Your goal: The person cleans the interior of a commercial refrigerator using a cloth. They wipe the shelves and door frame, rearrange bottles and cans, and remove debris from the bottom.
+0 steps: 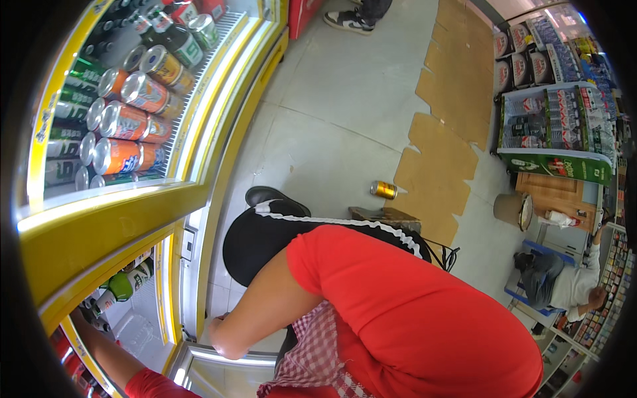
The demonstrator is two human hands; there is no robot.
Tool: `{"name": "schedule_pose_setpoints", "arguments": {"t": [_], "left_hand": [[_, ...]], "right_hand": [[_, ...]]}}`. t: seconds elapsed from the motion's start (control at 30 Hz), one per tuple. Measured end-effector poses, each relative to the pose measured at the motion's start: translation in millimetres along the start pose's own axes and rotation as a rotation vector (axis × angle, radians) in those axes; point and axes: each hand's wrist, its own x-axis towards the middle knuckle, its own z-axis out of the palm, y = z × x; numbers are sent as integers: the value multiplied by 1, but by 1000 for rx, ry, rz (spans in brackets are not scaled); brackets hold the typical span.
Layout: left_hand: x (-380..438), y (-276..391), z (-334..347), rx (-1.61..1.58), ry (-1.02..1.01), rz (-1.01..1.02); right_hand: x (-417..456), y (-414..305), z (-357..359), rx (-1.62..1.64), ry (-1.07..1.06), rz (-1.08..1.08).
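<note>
My left forearm (104, 348) reaches past a yellow frame into the lower part of a drinks cooler; the left hand is out of view. Green glass bottles (119, 287) with white labels lie tilted close by in that lower section. My right arm is bent in front of my knee. Only a small part of my right hand (217, 324) shows, and its fingers cannot be made out. In the cooler's upper section, orange drink cans (124, 121) lie on their sides on a wire shelf. Behind them are green cans (62, 134), with green bottles (181, 42) alongside.
A gold can (384, 189) lies on the tiled floor beside cardboard sheets (433, 174). A low stool (388, 216) stands near my leg. Farther right are a bucket (510, 210), a rack of bottled drinks (557, 122) and a seated person (557, 281). Another person's shoe (348, 21) shows above.
</note>
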Motion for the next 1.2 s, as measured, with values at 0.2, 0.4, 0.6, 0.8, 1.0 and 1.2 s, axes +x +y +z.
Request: {"name": "schedule_pose_setpoints", "arguments": {"t": [0.2,0.4,0.6,0.8,1.0,1.2], "left_hand": [[7,9,1,42,-27,-9],[10,10,-6,57,-23,-22],[9,5,-20,64,-4,-17],[2,3,-38,46,52,7],[-40,22,-62,5,181,46],[-82,36,-80,-72,313,-12]], "right_hand": [[-14,3,-13,-186,-22,0],[-35,9,-20,-73,-17,67],[2,4,-7,-36,-13,46],[-48,9,-6,186,94,68],[-32,13,12,641,111,358],[-50,14,28,274,382,168]]}}
